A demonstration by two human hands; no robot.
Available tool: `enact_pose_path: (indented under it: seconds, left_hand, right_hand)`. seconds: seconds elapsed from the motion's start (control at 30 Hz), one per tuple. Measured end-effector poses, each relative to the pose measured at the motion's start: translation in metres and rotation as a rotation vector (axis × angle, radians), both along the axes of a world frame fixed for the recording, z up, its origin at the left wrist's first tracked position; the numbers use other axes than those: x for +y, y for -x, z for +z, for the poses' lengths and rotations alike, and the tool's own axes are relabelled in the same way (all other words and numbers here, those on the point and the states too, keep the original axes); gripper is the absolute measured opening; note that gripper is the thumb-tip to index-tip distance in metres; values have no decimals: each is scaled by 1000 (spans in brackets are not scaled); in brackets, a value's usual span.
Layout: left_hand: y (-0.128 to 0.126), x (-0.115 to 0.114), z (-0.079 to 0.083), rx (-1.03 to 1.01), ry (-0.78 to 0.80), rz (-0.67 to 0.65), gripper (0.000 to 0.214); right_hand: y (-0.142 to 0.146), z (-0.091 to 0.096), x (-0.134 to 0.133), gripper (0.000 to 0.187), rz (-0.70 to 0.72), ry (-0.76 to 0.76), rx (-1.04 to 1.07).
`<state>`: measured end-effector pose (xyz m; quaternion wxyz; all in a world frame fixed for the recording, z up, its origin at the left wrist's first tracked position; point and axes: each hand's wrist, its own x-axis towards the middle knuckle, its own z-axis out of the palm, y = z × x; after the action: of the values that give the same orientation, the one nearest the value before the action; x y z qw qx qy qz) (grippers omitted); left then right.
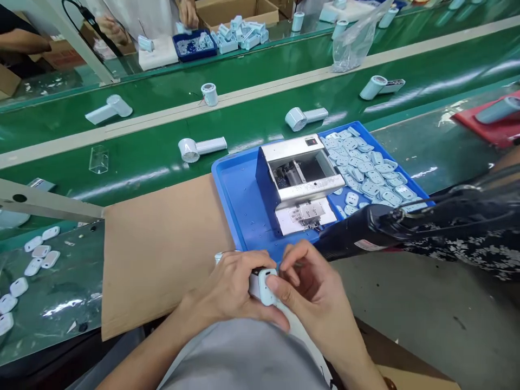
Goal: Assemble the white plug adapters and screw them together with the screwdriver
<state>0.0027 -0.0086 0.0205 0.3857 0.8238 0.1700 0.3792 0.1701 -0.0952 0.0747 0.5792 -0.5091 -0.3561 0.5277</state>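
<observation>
My hands hold a pale blue plastic handheld device (262, 287) in front of my body, just above a brown cardboard sheet (162, 254). My left hand (229, 287) wraps its near side, and much of the body is hidden by my fingers. My right hand (317, 287) grips its round head, with the thumb on the front and the fingers curled above. A small black part (258, 271) shows at the top of the device, between my hands. Just beyond them lies a blue tray (239, 203) holding a metal fixture (298, 173) and many pale blue oval pieces (365, 173).
Green conveyor belts (260, 127) carry several pale blue devices. A black cylindrical tool (357, 233) lies right of my hands, beside a floral sleeve (467, 252). A red tray (487, 122) is at the right. A co-worker's hands (187, 13) work at the far side, near a cardboard box (231, 11).
</observation>
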Motion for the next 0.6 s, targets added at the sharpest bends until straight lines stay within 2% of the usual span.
enact_pose_path:
  seconds: [0.07, 0.13, 0.17, 0.2, 0.23, 0.33, 0.37, 0.4, 0.43, 0.47, 0.53, 0.6]
  left_hand:
    - [-1, 2, -2, -35, -40, 59, 74]
    - [-3, 4, -6, -121, -14, 98, 64]
    - [-4, 5, -8, -169, -1, 111, 62]
    - [-4, 6, -11, -203, 5, 125, 62]
    - [-4, 7, -14, -217, 9, 147, 63]
    - [-2, 9, -22, -182, 40, 217, 63]
    - [0, 10, -24, -169, 59, 227, 61]
    - [0, 11, -25, -166, 76, 225, 57]
    - [1, 11, -26, -171, 87, 217, 53]
    - [1, 11, -27, -179, 93, 210, 49]
    - [0, 11, -28, -195, 91, 214, 44]
    - [-1, 11, -27, -187, 93, 229, 44]
  right_hand:
    - [5, -2, 0, 28, -386, -177, -237]
    - [-2, -6, 1, 14, -846, -340, -427]
    - [-12, -9, 1, 6, -983, -393, -475]
    - [-25, -11, 1, 9, -1021, -405, -498]
    - [-41, -14, -1, 17, -947, -390, -499]
    - [-85, -21, -10, 39, -324, -158, -412]
    - [-92, -24, -13, 46, -166, -97, -383]
    - [-95, -27, -15, 53, -86, -96, -359]
    - [-93, -29, -16, 58, -74, -134, -338]
    - [-87, -31, -15, 59, -127, -198, -321]
    - [-69, -31, -9, 51, -304, -357, -282]
    - [-54, -24, 2, 44, -463, -431, -320]
